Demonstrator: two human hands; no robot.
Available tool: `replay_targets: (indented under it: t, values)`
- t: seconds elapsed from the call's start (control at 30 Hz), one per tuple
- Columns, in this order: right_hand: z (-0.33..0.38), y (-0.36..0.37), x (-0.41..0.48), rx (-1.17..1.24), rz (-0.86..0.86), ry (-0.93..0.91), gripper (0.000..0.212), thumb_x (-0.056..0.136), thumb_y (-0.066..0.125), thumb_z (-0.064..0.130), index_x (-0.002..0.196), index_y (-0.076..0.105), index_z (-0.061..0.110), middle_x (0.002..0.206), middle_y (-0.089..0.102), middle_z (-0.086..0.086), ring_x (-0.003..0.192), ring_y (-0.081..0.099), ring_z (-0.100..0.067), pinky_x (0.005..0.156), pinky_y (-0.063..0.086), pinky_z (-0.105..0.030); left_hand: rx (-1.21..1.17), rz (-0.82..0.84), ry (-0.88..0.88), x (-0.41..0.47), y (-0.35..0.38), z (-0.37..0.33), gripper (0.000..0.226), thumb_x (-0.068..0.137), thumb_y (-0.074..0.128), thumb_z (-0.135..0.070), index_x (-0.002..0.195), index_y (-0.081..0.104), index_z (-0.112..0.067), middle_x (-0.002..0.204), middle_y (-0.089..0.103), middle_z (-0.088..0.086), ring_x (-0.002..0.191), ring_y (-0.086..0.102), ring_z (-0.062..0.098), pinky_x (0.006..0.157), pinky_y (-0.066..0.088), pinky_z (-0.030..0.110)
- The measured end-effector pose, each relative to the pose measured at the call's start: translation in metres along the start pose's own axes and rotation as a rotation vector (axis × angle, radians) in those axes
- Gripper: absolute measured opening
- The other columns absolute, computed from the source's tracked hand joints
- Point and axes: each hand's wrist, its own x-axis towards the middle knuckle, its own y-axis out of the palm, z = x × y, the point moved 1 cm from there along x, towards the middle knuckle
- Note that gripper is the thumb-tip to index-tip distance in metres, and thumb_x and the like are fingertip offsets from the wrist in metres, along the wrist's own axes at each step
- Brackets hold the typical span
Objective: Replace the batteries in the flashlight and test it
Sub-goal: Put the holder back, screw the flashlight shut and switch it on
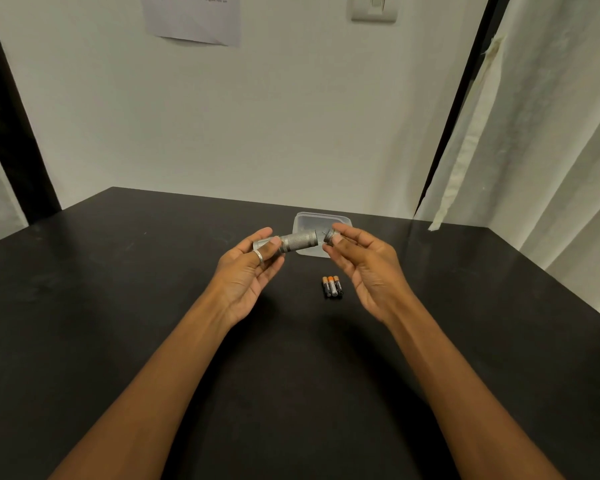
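My left hand [250,271] holds a silver knurled flashlight body [297,241] level above the black table, thumb and fingers round its head end. My right hand [364,261] pinches the flashlight's silver end cap [330,236] between thumb and fingertips. A small gap separates the cap from the open end of the body. Three small batteries [332,286] with orange tips lie side by side on the table below and between my hands.
A clear plastic container [321,221] sits on the black table [118,306] just behind the flashlight. A white wall rises behind the table and a white curtain [534,150] hangs at the right.
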Motion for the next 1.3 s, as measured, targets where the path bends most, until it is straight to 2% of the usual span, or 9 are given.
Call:
replay_targets:
  t: [0.17,0.3,0.57,0.73,0.87,1.03,1.17,1.3]
  values:
    - [-0.0022,0.0001,-0.0005,-0.378,-0.035,-0.073,0.032,0.09,0.074,0.002,0.12,0.074,0.014,0.113,0.076,-0.006,0.108,0.074,-0.025,0.099,0.058,-0.041,0.023,0.022,0.012,0.0007,-0.0006,0.0,0.053,0.072,0.08,-0.007,0.124,0.07,-0.01,0.11,0.078,0.011,0.104,0.075,0.021,0.079,0.061,0.028]
    - [-0.0011,0.0001,-0.0005,-0.501,-0.033,-0.135,0.031,0.09,0.074,0.003,0.117,0.075,0.017,0.115,0.076,-0.005,0.109,0.072,-0.022,0.102,0.056,-0.042,0.049,0.034,0.008,0.0015,-0.0016,0.0002,0.055,0.07,0.082,-0.008,0.124,0.071,-0.012,0.111,0.078,0.011,0.104,0.075,0.021,0.078,0.061,0.027]
    - [0.0003,-0.0031,-0.0021,-0.55,0.015,-0.166,0.032,0.089,0.074,-0.001,0.119,0.074,0.012,0.117,0.076,-0.006,0.107,0.073,-0.018,0.096,0.059,-0.031,0.095,0.052,0.015,0.0004,-0.0007,0.0009,0.058,0.07,0.082,-0.008,0.127,0.069,-0.012,0.118,0.075,0.012,0.105,0.074,0.02,0.081,0.061,0.028]
    - [-0.0002,-0.004,-0.0022,-0.546,0.03,-0.161,0.03,0.089,0.075,0.001,0.116,0.075,0.015,0.113,0.077,-0.005,0.098,0.075,-0.012,0.083,0.058,-0.021,0.098,0.046,0.015,-0.0008,0.0,-0.0003,0.056,0.073,0.08,-0.006,0.127,0.069,-0.012,0.121,0.073,0.014,0.106,0.074,0.021,0.081,0.061,0.028]
    - [0.0,-0.0059,-0.0028,-0.537,0.031,-0.152,0.029,0.09,0.075,0.003,0.117,0.075,0.013,0.109,0.077,-0.008,0.09,0.075,-0.01,0.078,0.057,-0.018,0.106,0.049,0.009,-0.0009,-0.0001,0.0003,0.047,0.082,0.076,-0.001,0.128,0.068,-0.012,0.123,0.072,0.015,0.107,0.073,0.022,0.083,0.061,0.029]
    - [0.0002,-0.0072,-0.0036,-0.503,0.037,-0.134,0.028,0.092,0.072,0.003,0.12,0.073,0.004,0.107,0.077,-0.013,0.088,0.074,-0.015,0.076,0.059,-0.02,0.117,0.048,0.008,-0.0005,0.0,0.0009,0.045,0.085,0.074,0.001,0.128,0.068,-0.012,0.123,0.071,0.015,0.108,0.073,0.022,0.082,0.061,0.029]
    - [-0.0019,-0.0063,-0.0035,-0.512,0.021,-0.13,0.023,0.095,0.07,0.012,0.115,0.075,0.001,0.102,0.078,-0.013,0.083,0.074,-0.015,0.076,0.059,-0.021,0.117,0.057,0.01,-0.0017,0.0011,0.0011,0.051,0.079,0.078,-0.001,0.128,0.068,-0.011,0.121,0.073,0.014,0.106,0.074,0.021,0.081,0.061,0.028]
    - [-0.0031,-0.0052,-0.0035,-0.508,-0.014,-0.12,0.024,0.096,0.071,0.02,0.109,0.074,0.001,0.085,0.075,-0.01,0.071,0.07,-0.015,0.066,0.059,-0.02,0.124,0.076,0.013,-0.0033,0.0023,0.0014,0.057,0.072,0.08,-0.004,0.128,0.068,-0.011,0.119,0.075,0.013,0.107,0.073,0.021,0.082,0.061,0.029]
